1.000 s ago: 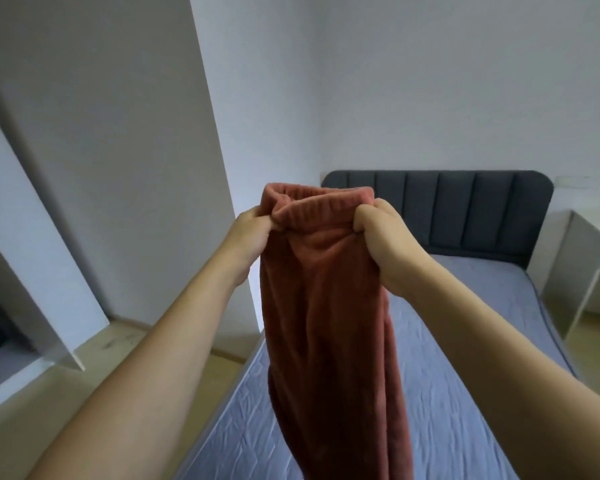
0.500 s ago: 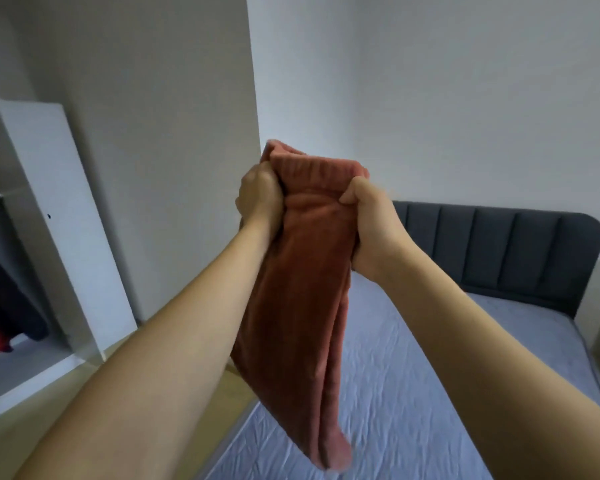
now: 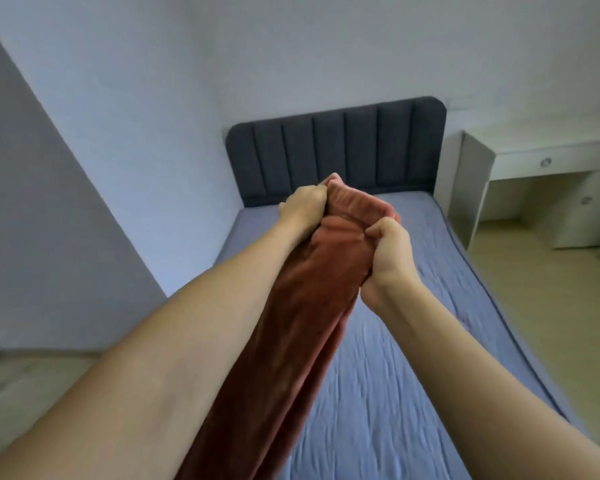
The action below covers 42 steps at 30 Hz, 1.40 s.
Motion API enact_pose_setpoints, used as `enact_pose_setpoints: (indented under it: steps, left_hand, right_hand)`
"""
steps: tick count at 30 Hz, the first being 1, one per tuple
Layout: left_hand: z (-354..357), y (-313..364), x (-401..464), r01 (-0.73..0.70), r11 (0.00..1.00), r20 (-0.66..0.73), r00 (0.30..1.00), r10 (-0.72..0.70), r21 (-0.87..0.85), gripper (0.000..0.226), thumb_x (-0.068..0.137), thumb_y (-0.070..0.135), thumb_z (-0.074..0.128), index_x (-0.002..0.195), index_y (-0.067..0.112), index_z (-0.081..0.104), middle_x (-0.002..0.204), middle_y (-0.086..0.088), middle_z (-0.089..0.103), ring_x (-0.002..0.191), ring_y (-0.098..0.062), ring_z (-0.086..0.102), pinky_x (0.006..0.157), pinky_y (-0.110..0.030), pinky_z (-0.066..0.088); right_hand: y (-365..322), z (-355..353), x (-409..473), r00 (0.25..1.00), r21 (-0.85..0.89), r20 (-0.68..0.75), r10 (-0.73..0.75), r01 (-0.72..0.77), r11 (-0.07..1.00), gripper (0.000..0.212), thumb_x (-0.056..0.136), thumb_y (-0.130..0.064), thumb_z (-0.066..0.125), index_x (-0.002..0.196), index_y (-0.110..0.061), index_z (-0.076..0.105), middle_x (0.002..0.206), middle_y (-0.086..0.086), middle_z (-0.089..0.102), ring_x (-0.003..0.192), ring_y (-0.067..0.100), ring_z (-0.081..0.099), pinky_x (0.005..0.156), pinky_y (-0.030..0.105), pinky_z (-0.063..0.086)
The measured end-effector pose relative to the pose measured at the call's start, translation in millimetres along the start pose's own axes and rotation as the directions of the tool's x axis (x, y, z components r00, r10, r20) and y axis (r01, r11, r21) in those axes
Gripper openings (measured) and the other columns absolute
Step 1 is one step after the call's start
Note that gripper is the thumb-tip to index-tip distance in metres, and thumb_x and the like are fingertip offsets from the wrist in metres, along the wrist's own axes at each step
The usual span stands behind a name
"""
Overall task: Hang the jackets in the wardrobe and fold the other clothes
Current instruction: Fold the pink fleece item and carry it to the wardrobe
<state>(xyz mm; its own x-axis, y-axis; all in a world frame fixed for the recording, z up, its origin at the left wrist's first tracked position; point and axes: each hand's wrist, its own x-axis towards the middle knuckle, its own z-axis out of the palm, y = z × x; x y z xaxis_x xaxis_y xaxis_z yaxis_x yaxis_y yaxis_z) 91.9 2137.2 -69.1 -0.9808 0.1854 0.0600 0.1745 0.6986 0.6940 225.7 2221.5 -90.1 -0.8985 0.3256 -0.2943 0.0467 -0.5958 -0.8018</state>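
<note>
A rust-red fleece garment (image 3: 302,327) with a ribbed waistband hangs from both my hands, held out over the bed. My left hand (image 3: 303,206) grips the left side of the waistband, and my right hand (image 3: 390,251) grips its right side, a little lower. The cloth is bunched between the two fists and trails down toward me along my left forearm. Its lower end runs out of the bottom of the frame. The wardrobe is out of view.
Under my arms lies a bed with a blue-grey sheet (image 3: 395,375) and a dark padded headboard (image 3: 336,147). A white desk with drawers (image 3: 541,164) stands to the right of the bed. Pale wooden floor (image 3: 551,306) runs along the bed's right side.
My hands came down and moved out over the bed with the garment, closer together. The view swung right: the wardrobe door has left the frame and the desk has come in.
</note>
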Motion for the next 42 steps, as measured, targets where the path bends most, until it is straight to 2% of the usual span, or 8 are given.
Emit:
enact_pose_setpoints:
  steps: [4, 8, 14, 20, 23, 30, 33, 42]
  left_hand:
    - [235, -69, 39, -0.064, 0.973, 0.139, 0.990, 0.034, 0.220, 0.048, 0.100, 0.037, 0.027, 0.133, 0.015, 0.055, 0.139, -0.018, 0.052, 0.128, -0.038, 0.046, 0.104, -0.045, 0.033]
    - [474, -189, 25, -0.074, 0.971, 0.156, 0.987, 0.039, 0.228, 0.047, 0.097, 0.039, 0.035, 0.140, 0.020, 0.040, 0.151, -0.005, 0.032, 0.138, -0.028, 0.030, 0.112, -0.050, 0.018]
    - [676, -439, -55, -0.168, 0.746, 0.390, 0.911, -0.132, 0.645, 0.070, 0.093, 0.066, 0.010, 0.155, 0.035, -0.002, 0.163, 0.007, -0.014, 0.149, -0.022, -0.015, 0.107, -0.068, -0.019]
    - [696, -487, -73, -0.244, 0.769, 0.151, 0.970, 0.192, 0.591, 0.073, 0.088, 0.068, 0.008, 0.154, 0.036, 0.011, 0.163, 0.005, 0.006, 0.150, -0.020, 0.001, 0.113, -0.061, -0.011]
    - [656, -490, -93, -0.170, 0.788, 0.080, 0.985, 0.152, 0.591, 0.072, 0.093, 0.060, 0.031, 0.154, 0.024, 0.016, 0.162, -0.005, 0.015, 0.146, -0.028, 0.017, 0.119, -0.049, 0.009]
    - [528, -568, -191, 0.338, 0.710, -0.160, 0.938, -0.308, 0.617, 0.067, 0.094, 0.061, 0.031, 0.138, 0.011, 0.043, 0.142, -0.019, 0.043, 0.130, -0.039, 0.040, 0.106, -0.047, 0.033]
    - [512, -596, -217, 0.308, 0.731, -0.099, 0.944, -0.316, 0.608, 0.067, 0.094, 0.063, 0.031, 0.135, 0.013, 0.045, 0.142, -0.018, 0.042, 0.130, -0.038, 0.038, 0.108, -0.048, 0.033]
    - [515, -646, -273, 0.249, 0.798, 0.041, 0.946, -0.323, 0.549, 0.081, 0.079, 0.082, 0.002, 0.151, 0.046, -0.005, 0.163, 0.010, -0.009, 0.149, -0.018, -0.014, 0.106, -0.064, -0.020]
  right_hand:
    - [88, -173, 118, 0.958, 0.027, -0.288, -0.009, 0.017, 0.999, 0.021, 0.078, -0.010, 0.045, 0.086, -0.002, 0.063, 0.086, 0.020, 0.066, 0.077, 0.030, 0.062, 0.072, 0.041, 0.053]
    - [221, -389, 215, 0.875, 0.081, -0.482, 0.051, -0.013, 0.997, 0.017, 0.087, -0.016, 0.053, 0.070, -0.014, 0.054, 0.056, 0.003, 0.054, 0.047, 0.016, 0.051, 0.046, 0.023, 0.042]
    - [479, -572, 267, 0.762, 0.163, -0.624, 0.173, -0.089, 0.983, 0.018, 0.089, -0.022, 0.055, 0.101, -0.009, 0.061, 0.076, 0.006, 0.059, 0.054, 0.011, 0.055, 0.046, 0.020, 0.043]
    - [531, -579, 276, 0.757, -0.185, -0.604, -0.247, 0.169, 0.968, 0.067, 0.077, -0.030, 0.069, 0.136, -0.010, 0.044, 0.124, 0.010, 0.057, 0.105, 0.021, 0.059, 0.093, 0.034, 0.047]
    - [556, -544, 244, 0.634, -0.678, -0.489, -0.599, 0.156, 0.718, 0.060, 0.082, -0.025, 0.068, 0.136, -0.010, 0.045, 0.139, 0.011, 0.040, 0.125, 0.027, 0.037, 0.110, 0.036, 0.025]
    - [584, -501, 194, 0.895, -0.716, -0.362, -0.260, -0.088, 0.693, 0.053, 0.087, -0.036, 0.057, 0.132, -0.016, 0.036, 0.110, 0.009, 0.060, 0.100, 0.031, 0.055, 0.081, 0.034, 0.037]
    - [593, -483, 183, 0.945, -0.652, -0.278, -0.174, -0.053, 0.756, 0.075, 0.084, -0.029, 0.060, 0.144, -0.023, 0.016, 0.099, -0.003, 0.054, 0.090, 0.023, 0.057, 0.083, 0.033, 0.041]
    - [610, -478, 135, 0.772, -0.493, -0.544, -0.327, 0.021, 0.870, 0.047, 0.086, -0.011, 0.045, 0.133, -0.012, 0.039, 0.133, 0.015, 0.048, 0.116, 0.034, 0.050, 0.098, 0.035, 0.038]
